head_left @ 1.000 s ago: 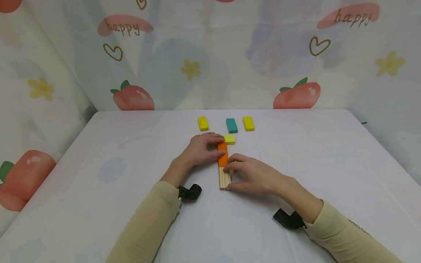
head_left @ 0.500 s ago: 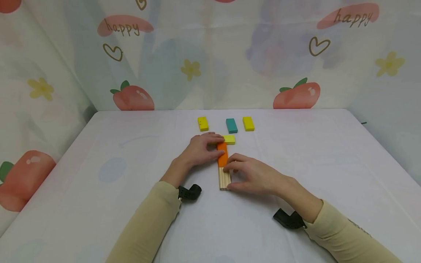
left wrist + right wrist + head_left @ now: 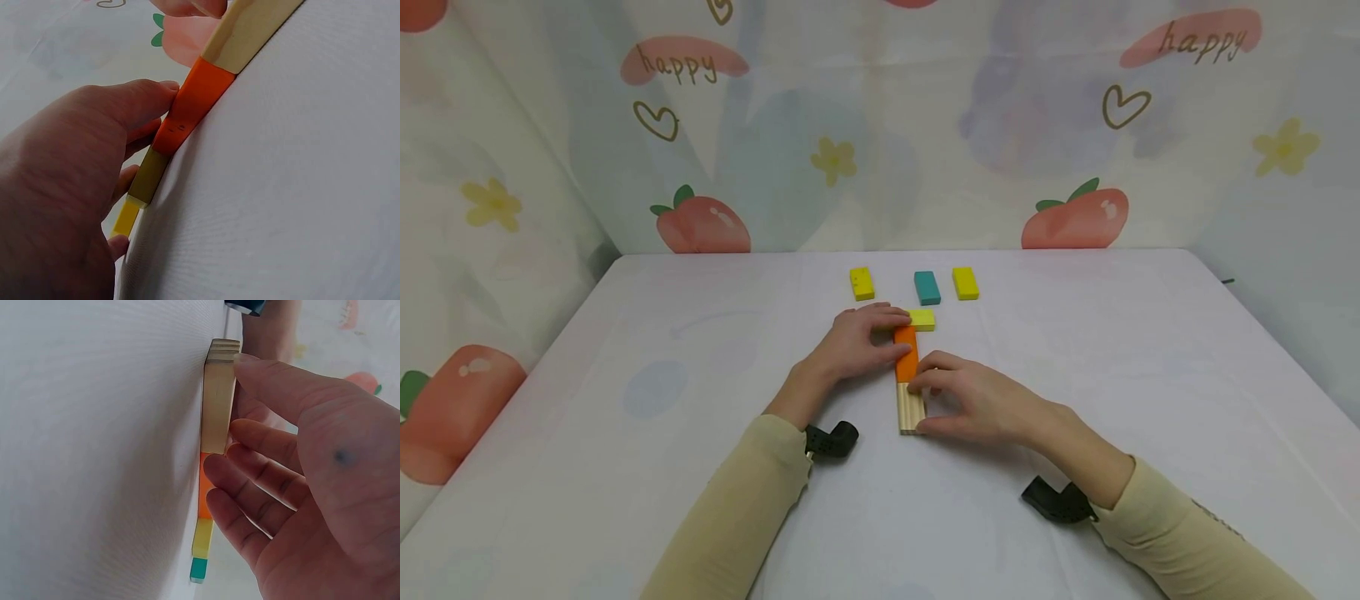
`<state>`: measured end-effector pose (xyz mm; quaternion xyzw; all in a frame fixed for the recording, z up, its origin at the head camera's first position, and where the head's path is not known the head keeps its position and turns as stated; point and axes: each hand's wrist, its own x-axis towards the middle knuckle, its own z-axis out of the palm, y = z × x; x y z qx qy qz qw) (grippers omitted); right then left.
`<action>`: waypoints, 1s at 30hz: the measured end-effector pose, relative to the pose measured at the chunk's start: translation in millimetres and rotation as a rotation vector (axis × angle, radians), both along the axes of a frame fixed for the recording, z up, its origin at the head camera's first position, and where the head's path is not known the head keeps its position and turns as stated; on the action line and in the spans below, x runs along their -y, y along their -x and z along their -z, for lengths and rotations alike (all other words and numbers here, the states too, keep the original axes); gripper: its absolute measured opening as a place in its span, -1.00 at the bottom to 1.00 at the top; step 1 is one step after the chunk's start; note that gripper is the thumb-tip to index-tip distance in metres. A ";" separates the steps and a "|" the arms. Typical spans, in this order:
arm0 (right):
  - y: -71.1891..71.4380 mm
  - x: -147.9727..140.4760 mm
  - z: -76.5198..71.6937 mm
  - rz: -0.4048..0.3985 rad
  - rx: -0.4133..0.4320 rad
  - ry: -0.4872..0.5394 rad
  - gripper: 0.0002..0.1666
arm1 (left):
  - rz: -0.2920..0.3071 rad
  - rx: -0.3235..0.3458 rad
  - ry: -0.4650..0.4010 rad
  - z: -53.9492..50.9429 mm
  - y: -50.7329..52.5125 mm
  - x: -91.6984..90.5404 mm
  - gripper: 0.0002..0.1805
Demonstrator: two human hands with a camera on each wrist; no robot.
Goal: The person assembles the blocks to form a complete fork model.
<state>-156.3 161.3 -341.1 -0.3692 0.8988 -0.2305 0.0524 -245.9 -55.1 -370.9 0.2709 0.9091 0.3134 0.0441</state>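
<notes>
An orange block [image 3: 906, 367] and a plain wooden block [image 3: 911, 410] lie end to end, with a yellow block [image 3: 923, 320] crosswise at the far end. My left hand [image 3: 859, 340] rests from the left, thumb on the orange block and fingertips by the yellow one. In the left wrist view, the left thumb touches the orange block [image 3: 197, 94]; other fingers are partly hidden. My right hand [image 3: 981, 400] touches the wooden block from the right with thumb and fingers spread along it. The right wrist view shows that thumb at the striped end of the wooden block [image 3: 217, 403].
Behind the joined blocks, a yellow block [image 3: 862, 284], a teal block [image 3: 927, 287] and another yellow block [image 3: 966, 283] lie in a loose row on the white tabletop [image 3: 1112, 358]. A patterned cloth [image 3: 917, 192] hangs behind the table.
</notes>
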 end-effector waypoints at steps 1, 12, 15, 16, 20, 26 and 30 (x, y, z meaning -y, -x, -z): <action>0.0 -0.2 0.1 0.000 -0.001 0.000 -0.62 | -0.002 0.002 -0.002 0.1 0.0 -0.3 -0.50; -1.2 -1.8 0.0 0.011 0.001 -0.007 -0.62 | 0.000 -0.001 0.000 1.4 0.9 -2.5 -0.50; -1.0 -1.9 -0.1 0.019 0.012 -0.006 -0.62 | 0.009 -0.019 0.005 1.9 1.1 -2.4 -0.51; -0.9 -2.0 -0.2 0.022 0.017 -0.004 -0.62 | 0.012 -0.025 0.007 2.1 1.1 -2.2 -0.51; 0.2 -2.0 -0.8 0.032 0.026 0.011 -0.63 | 0.020 -0.046 0.007 2.9 1.0 -1.3 -0.52; 3.3 -3.4 -2.3 0.068 -0.014 0.055 -0.61 | 0.032 -0.068 -0.007 2.1 0.0 -0.8 -0.51; 5.2 -5.5 -4.2 0.090 -0.039 0.074 -0.59 | 0.029 -0.067 -0.009 1.3 -1.3 -1.5 -0.51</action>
